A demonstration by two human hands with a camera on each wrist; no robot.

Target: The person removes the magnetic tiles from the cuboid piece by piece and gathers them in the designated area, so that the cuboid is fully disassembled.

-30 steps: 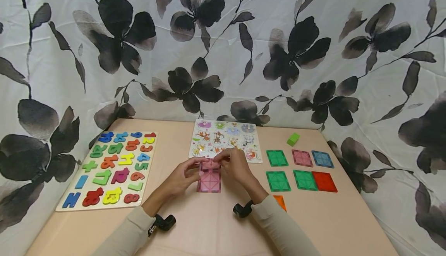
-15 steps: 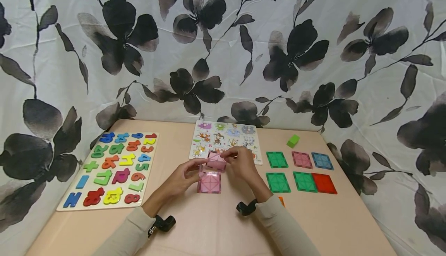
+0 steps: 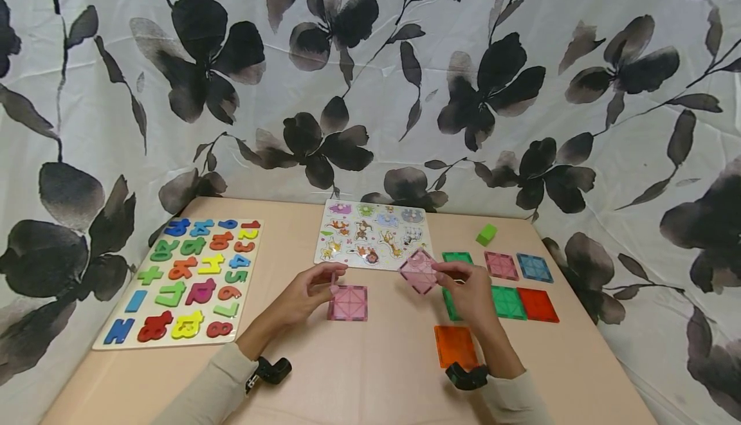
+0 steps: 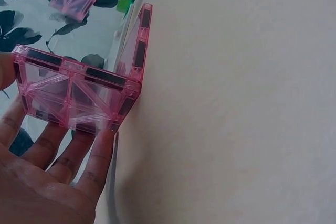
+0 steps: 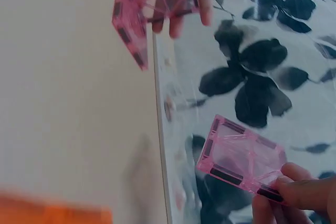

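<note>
A clear pink magnetic tile (image 3: 348,304) lies flat on the table in front of me. Along its left edge a second pink magnetic tile (image 4: 71,93) stands upright, and the two meet at a corner like an L. My left hand (image 3: 303,298) holds that standing tile, thumb on its upper edge and fingers behind it in the left wrist view. Raised to the right, a third pink magnetic tile (image 3: 418,272) is pinched by one corner between the thumb and fingers of my right hand (image 3: 473,293). It is tilted in the air, apart from the other two.
An alphabet and number board (image 3: 255,271) lies at left, an animal puzzle board (image 3: 375,265) at the back middle. To the right are an orange tile (image 3: 454,346), a red tile (image 3: 539,304), a blue tile (image 3: 535,267), several green tiles (image 3: 509,303) and a green block (image 3: 487,234).
My right hand has lifted the third pink tile off from above the flat tile and carried it right. The left hand keeps its hold on the standing tile.
</note>
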